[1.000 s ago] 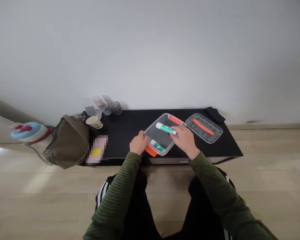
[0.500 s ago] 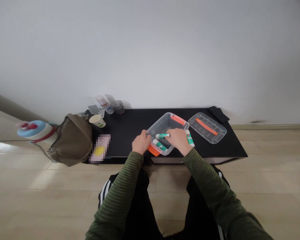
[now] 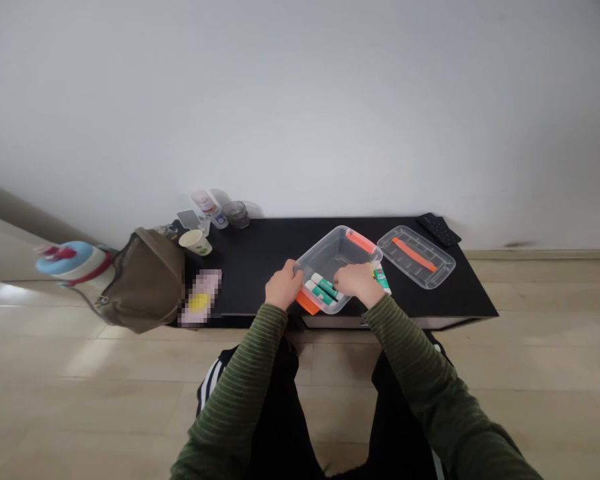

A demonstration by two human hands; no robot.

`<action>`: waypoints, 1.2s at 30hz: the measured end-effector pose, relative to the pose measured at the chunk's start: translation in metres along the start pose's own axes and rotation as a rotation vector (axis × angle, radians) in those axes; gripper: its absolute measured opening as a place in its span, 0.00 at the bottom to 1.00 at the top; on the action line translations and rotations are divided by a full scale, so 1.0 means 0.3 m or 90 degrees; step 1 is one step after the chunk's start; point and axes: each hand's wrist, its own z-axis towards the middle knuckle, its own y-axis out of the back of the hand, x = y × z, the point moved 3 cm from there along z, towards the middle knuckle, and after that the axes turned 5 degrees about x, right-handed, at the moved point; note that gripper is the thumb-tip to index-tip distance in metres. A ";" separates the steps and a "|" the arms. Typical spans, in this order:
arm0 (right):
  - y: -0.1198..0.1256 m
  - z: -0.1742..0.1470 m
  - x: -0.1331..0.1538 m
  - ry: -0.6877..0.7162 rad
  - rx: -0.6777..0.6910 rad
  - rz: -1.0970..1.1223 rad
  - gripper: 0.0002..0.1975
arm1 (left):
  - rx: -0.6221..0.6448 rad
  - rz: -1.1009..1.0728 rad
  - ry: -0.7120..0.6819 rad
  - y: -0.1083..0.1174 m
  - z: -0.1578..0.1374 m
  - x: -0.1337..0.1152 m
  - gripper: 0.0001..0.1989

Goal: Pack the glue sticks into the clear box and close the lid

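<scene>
A clear plastic box with orange clips stands open on the black cabinet. My left hand grips its left rim, thumb over the edge. Inside, on the near side, two green-and-white glue sticks lie side by side: the upper glue stick and the lower glue stick. My right hand reaches into the box with fingers curled at the right end of the upper stick; the fingertips are partly hidden. Another green-and-white item lies outside the box, beside my right wrist.
The clear lid with an orange handle lies to the right, near a black remote-like object. Leftward are a paper cup, a glass, a small bottle, a blurred pink item, a brown bag and a large bottle.
My right hand has lowered the upper glue stick from a raised, nearly level position to lie alongside the other one in the box. My left hand keeps its hold on the rim.
</scene>
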 end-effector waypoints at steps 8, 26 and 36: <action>-0.008 -0.031 -0.048 0.063 -0.251 0.153 0.15 | 0.000 -0.006 0.006 -0.002 0.017 0.011 0.18; -0.197 -0.024 -0.495 -0.271 -0.027 0.168 0.18 | 0.007 0.007 0.002 -0.005 0.021 0.012 0.18; -0.229 -0.016 -0.509 -0.284 -0.010 0.161 0.19 | 0.011 0.004 0.010 0.000 0.019 0.006 0.19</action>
